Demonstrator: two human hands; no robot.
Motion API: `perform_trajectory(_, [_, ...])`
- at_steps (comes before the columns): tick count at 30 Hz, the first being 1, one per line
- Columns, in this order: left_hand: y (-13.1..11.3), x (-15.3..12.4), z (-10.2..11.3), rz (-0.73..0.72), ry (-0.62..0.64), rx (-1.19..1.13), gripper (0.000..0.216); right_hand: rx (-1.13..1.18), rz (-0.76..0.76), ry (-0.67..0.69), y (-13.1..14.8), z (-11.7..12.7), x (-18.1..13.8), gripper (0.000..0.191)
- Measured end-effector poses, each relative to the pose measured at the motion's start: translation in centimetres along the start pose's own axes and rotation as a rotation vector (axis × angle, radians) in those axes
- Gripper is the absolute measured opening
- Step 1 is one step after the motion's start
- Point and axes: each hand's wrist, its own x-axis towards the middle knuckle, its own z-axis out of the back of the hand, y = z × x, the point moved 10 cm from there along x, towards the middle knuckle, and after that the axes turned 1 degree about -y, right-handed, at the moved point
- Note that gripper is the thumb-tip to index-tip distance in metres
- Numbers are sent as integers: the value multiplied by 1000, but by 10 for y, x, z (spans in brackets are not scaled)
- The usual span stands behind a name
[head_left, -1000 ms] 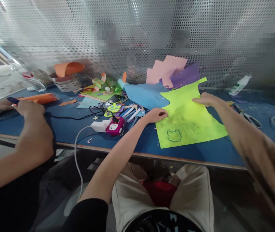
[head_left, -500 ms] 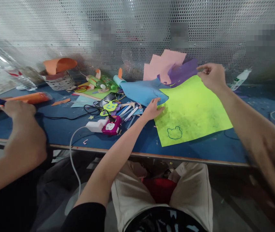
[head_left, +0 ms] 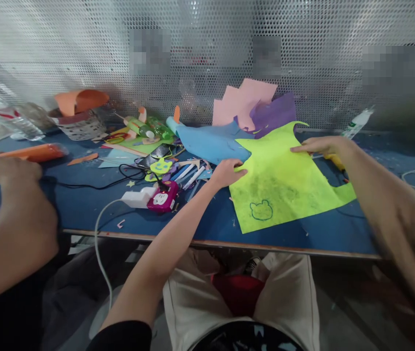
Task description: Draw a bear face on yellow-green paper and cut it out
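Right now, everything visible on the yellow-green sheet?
The yellow-green sheet looks like thin craft paper or foam, lying flat on the blue table with its top edge cut irregularly. A small bear-like head outline is drawn near its front left corner, with smudged grey marks above. The left hand touches its left edge; the right hand presses its upper right part.

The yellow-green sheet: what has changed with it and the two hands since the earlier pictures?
The right hand, which pinched the far corner of the yellow-green sheet raised half a second ago, now presses it flat again. The left hand stayed on the sheet's left edge. The blue sheet stayed put.
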Motion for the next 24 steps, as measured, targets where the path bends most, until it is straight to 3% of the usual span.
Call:
perform_trajectory(2, [-13, 0, 5, -75, -41, -77, 23, 151, -4, 290, -5, -20, -5, 28])
perform_trajectory(3, [-18, -1, 9, -96, -71, -122, 24, 232, 0, 372, -4, -21, -7, 25])
perform_trajectory(5, [-23, -3, 21, -91, -149, -218, 26, 363, -19, 344, -3, 0, -4, 22])
perform_trajectory(8, [-13, -4, 41, 19, -295, -346, 27, 517, -114, 113, -2, 45, 8, 34])
perform_trajectory(11, [8, -8, 63, 141, -515, -488, 34, 575, 19, -294, 23, 95, 21, 48])
perform_trajectory(14, [31, -12, 67, 218, -644, -743, 50, 445, 116, -525, 52, 106, 31, 44])
perform_trajectory(18, [31, -7, 40, 242, -439, -1064, 57, 395, 59, -581, 63, 82, 54, 36])
perform_trajectory(24, [3, -7, 4, 228, -97, -974, 49, 593, -70, -673, 43, 73, 82, 42])
